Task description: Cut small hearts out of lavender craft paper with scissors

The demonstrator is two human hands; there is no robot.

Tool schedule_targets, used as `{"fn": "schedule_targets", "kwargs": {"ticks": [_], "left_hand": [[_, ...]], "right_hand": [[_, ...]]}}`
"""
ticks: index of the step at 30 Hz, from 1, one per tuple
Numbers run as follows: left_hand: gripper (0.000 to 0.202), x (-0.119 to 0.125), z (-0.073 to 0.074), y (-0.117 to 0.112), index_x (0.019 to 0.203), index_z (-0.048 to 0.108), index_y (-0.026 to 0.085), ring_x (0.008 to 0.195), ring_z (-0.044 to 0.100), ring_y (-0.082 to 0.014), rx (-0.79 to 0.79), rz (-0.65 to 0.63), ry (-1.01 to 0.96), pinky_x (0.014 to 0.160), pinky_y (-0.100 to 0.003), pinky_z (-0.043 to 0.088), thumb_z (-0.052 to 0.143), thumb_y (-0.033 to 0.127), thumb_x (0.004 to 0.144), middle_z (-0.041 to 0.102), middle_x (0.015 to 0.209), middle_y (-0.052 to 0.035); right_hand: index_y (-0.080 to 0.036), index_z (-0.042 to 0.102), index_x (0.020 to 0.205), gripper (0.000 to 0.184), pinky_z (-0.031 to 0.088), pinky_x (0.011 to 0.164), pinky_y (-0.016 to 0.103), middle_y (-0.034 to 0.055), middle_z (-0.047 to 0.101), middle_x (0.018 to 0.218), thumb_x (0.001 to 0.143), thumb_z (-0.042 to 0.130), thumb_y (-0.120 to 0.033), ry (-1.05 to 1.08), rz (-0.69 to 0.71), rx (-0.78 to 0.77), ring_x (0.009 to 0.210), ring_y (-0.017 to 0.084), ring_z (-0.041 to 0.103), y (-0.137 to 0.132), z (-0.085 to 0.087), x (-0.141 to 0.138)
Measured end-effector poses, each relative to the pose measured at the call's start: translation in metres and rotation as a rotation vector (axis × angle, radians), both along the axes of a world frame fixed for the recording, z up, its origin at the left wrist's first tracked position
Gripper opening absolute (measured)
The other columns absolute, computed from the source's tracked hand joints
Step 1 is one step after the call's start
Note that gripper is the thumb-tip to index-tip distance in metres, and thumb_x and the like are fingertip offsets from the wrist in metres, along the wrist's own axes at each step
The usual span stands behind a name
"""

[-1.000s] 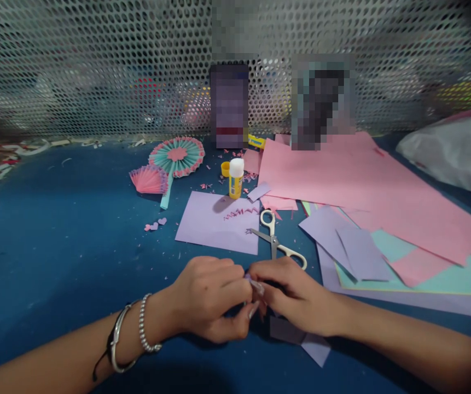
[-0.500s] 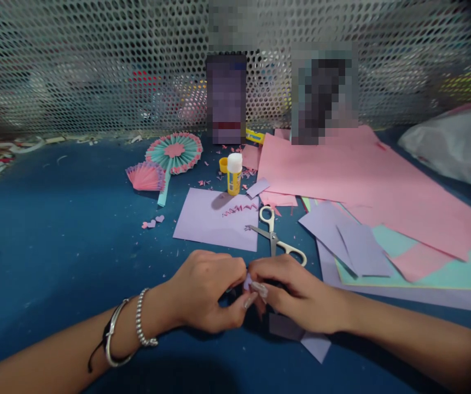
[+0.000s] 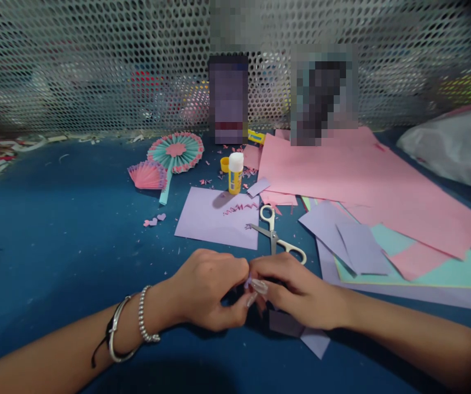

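Observation:
My left hand [image 3: 208, 290] and my right hand [image 3: 296, 290] meet at the front middle of the blue table [image 3: 63, 246]. Both pinch a small lilac paper piece [image 3: 248, 283] between fingertips and thumbs. More of the lilac paper [image 3: 315, 342] pokes out from under my right hand onto the table. Bracelets circle my left wrist [image 3: 131, 334]. White-handled scissors [image 3: 275, 235] lie open just beyond my hands, beside a lilac sheet [image 3: 214, 219].
A glue stick [image 3: 235, 174] stands uncapped, its yellow cap [image 3: 224, 164] beside it. Folded paper fans [image 3: 169, 158] lie at the back left. Pink, lilac and teal sheets [image 3: 383, 197] cover the right. A perforated metal screen [image 3: 96, 65] closes the back. A white bag [image 3: 457, 145] sits far right.
Both hands stay pinched together on the small lilac piece, with only slight finger movement. The view has shifted a little.

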State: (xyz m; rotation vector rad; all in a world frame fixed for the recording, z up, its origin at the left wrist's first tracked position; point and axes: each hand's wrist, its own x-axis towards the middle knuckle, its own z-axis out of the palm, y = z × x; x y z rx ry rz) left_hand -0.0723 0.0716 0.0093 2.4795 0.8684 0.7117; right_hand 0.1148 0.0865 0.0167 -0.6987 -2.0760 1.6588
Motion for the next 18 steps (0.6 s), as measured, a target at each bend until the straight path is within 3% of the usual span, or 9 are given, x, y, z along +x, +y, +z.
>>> {"fn": "schedule_targets", "kwargs": {"ticks": [9,14,18], "left_hand": [[0.017,-0.0022,-0.0005,-0.0003,0.064,0.036,0.020,0.047,0.033,-0.0101,-0.014,0.001,-0.013,0.045,-0.025,0.025,0.048,0.026,0.074,0.036,0.053,0.0051],[0.025,-0.0019,0.0031,0.0032,0.063,0.039,0.019,0.047,0.036,-0.0095,-0.062,0.018,-0.012,0.044,-0.023,0.028,0.043,0.036,0.081,0.041,0.053,0.0042],[0.024,-0.0019,0.0055,0.0046,0.069,0.044,0.017,0.048,0.042,-0.0089,-0.122,0.051,0.056,0.046,-0.021,0.032,0.039,0.032,0.087,0.047,0.056,0.0035]], "right_hand": [[-0.015,0.048,0.066,0.021,0.037,0.053,0.019,-0.0003,0.056,0.058,0.085,0.038,-0.014,-0.038,-0.016,0.030,0.053,0.009,0.050,-0.0013,-0.0005,-0.0009],[-0.016,0.043,0.063,0.018,0.032,0.052,0.020,-0.0013,0.048,0.058,0.080,0.040,-0.013,-0.086,-0.063,0.248,0.053,0.009,0.042,-0.0051,-0.0021,-0.0019],[-0.017,0.042,0.063,0.017,0.030,0.050,0.020,-0.0020,0.046,0.057,0.079,0.039,-0.013,-0.100,-0.102,0.331,0.051,0.008,0.039,-0.0061,-0.0041,-0.0013]]}}
